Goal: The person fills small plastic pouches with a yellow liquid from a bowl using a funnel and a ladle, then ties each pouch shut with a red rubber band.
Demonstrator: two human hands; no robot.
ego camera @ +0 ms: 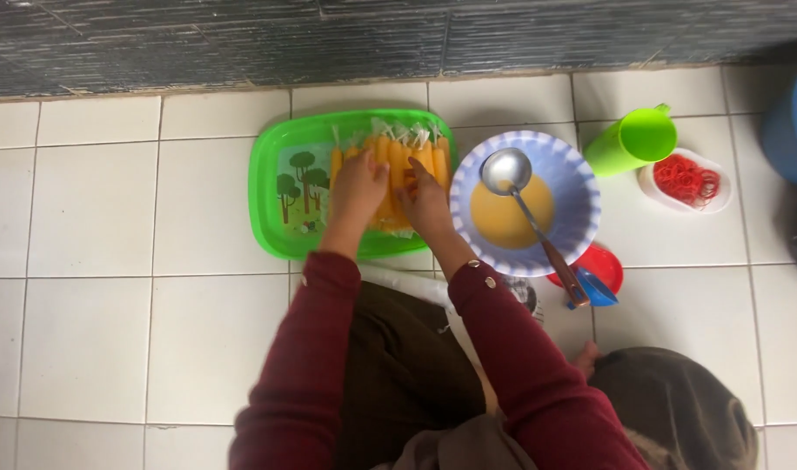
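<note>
Your left hand (357,193) and right hand (426,204) cover several orange-filled plastic tubes (397,165); the blue round tub (790,122) runs off-frame.

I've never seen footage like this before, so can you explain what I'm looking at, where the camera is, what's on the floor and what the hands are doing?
There is one picture, from a camera worn on a person's head, looking down at their own arms in dark red sleeves. No machine is involved. On the white tiled floor lies a green tray holding a row of orange-filled plastic tubes. The left hand and right hand both rest on those tubes. Beside the tray stand a pale bowl of orange liquid with a ladle, a green jug and a small dish of red rubber bands.
</note>
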